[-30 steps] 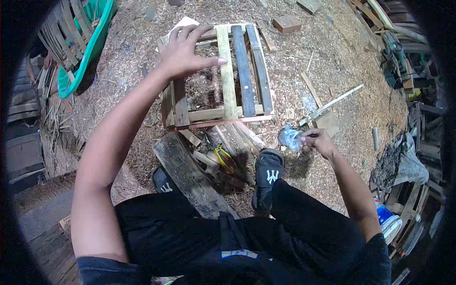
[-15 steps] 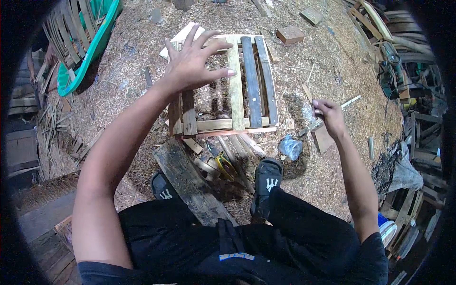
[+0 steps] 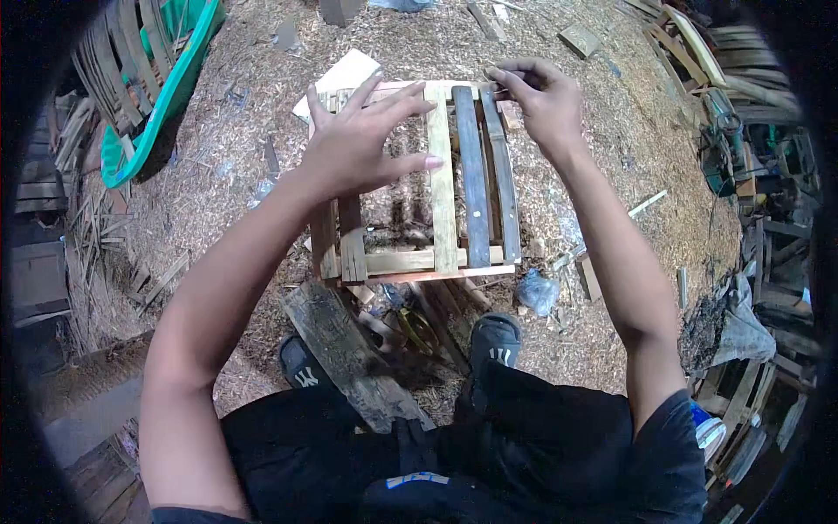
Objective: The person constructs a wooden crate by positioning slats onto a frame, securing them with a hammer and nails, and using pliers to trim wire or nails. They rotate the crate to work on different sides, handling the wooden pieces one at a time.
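Note:
A small slatted wooden crate (image 3: 442,188) stands in front of me, with pale, brown and dark grey slats and gaps between them. Over its left slats lies my left hand (image 3: 362,144), fingers spread and thumb stretched toward the pale middle slat. My right hand (image 3: 546,100) is at the far right corner, by the top ends of the dark slats (image 3: 472,166). Its thumb and index finger are pinched together; whatever is between them is too small to make out. Below the crate's near edge, a yellow-handled tool (image 3: 419,332) lies partly in shadow.
A weathered plank (image 3: 345,349) lies between my sandalled feet. Wood shavings cover the ground. A plastic bag (image 3: 536,293) sits right of the crate, a pale board (image 3: 349,74) behind it. A green tub (image 3: 157,113) with slats stands left, a power tool (image 3: 723,131) right.
My right hand has moved from the ground right of the crate up to its far right corner. My left hand stays spread over the left slats. The crate appears slightly lower in view.

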Demonstrator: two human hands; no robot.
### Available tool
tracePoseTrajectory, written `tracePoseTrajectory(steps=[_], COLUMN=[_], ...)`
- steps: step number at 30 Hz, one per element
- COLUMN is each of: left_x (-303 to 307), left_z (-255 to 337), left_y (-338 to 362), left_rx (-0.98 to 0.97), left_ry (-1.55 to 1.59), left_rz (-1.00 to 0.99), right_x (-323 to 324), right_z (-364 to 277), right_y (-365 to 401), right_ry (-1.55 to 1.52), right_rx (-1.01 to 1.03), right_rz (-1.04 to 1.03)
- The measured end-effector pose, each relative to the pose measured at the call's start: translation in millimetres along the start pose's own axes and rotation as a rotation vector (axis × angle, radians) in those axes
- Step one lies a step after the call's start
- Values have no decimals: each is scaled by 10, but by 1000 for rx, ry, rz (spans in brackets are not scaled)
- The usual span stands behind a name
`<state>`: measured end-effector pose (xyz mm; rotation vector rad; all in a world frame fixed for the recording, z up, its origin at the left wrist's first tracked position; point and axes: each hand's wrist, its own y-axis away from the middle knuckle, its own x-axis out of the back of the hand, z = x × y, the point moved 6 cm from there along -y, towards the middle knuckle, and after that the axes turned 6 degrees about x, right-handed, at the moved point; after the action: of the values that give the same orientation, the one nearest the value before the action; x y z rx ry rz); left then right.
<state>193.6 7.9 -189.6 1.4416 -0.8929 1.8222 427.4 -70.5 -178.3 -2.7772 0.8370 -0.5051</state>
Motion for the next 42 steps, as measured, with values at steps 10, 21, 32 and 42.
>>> tracePoseTrajectory(steps=[10, 21, 32, 42], left_x=[-22, -10, -11, -1], left_z=[-19, -12, -13, -14], left_y=[-8, -8, -12, -10], left_rx=[-24, -20, -7, -14], left_ry=[1, 23, 3, 14], left_rz=[50, 72, 44, 52], right_x=[-361, -532, -594, -608], right_z=[-78, -218, -167, -184], right_y=[-175, -21, -13, 1], right_ry=[168, 265, 338, 357], right_rx=[184, 300, 393, 380], right_rz=[-161, -183, -200, -187])
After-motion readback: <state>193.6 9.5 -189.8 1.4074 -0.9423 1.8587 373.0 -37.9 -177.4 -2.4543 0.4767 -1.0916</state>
